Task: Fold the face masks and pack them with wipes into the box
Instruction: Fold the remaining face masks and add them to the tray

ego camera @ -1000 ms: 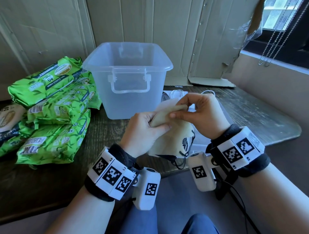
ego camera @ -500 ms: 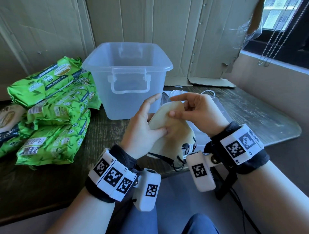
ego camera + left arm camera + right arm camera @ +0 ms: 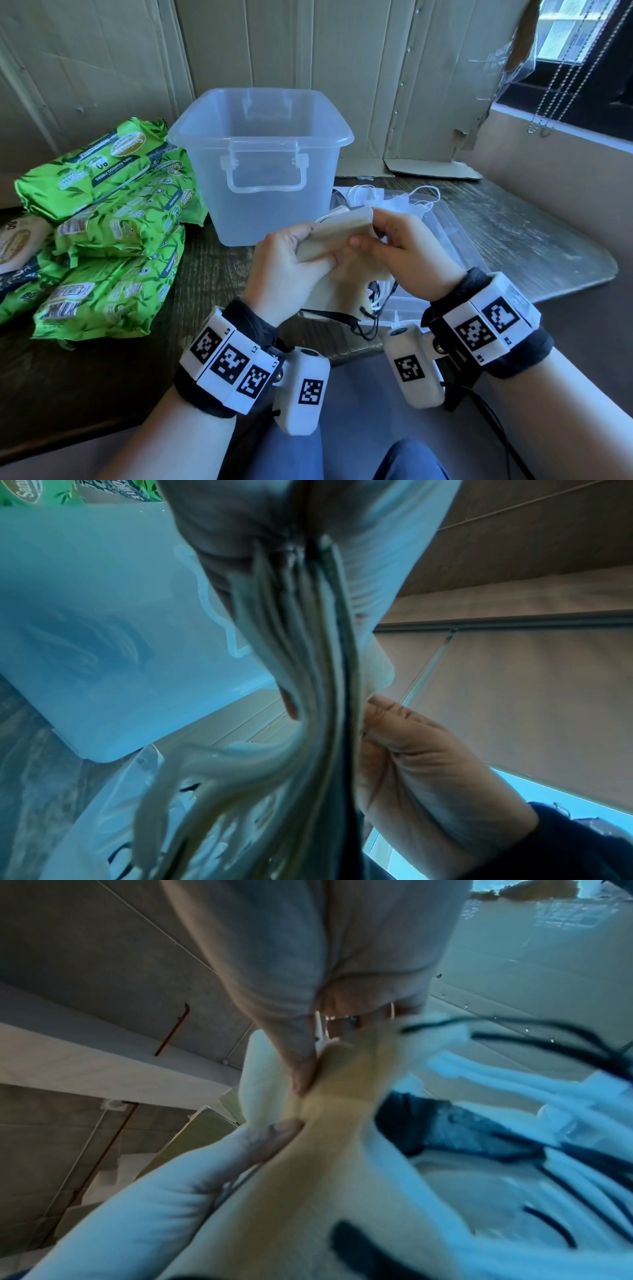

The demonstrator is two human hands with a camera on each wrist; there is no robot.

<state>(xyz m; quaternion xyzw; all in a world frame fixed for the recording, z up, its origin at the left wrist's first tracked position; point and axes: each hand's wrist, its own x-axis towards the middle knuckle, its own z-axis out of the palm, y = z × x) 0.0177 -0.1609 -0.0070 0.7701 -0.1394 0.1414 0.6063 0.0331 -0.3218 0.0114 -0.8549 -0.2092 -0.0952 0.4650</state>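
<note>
Both hands hold a folded stack of beige face masks (image 3: 337,228) with black ear loops just in front of the clear plastic box (image 3: 260,164). My left hand (image 3: 291,270) grips the stack's left end, thumb on top. My right hand (image 3: 394,246) pinches its right end. In the left wrist view the mask layers (image 3: 322,696) hang edge-on, and in the right wrist view the beige masks (image 3: 342,1096) are pinched between fingers. Green wipe packs (image 3: 102,219) lie stacked at the left. More white masks (image 3: 394,198) lie in a plastic bag behind my right hand.
The box stands open with nothing visible inside, its handle facing me. Cardboard panels (image 3: 308,51) line the wall behind it. The dark wooden table (image 3: 531,240) ends in a rounded edge at the right. A window with bead chains (image 3: 565,68) is at the upper right.
The left fingers, raised half a second ago, have closed back over the mask stack. The top of the stack is now folded down flat between both hands.
</note>
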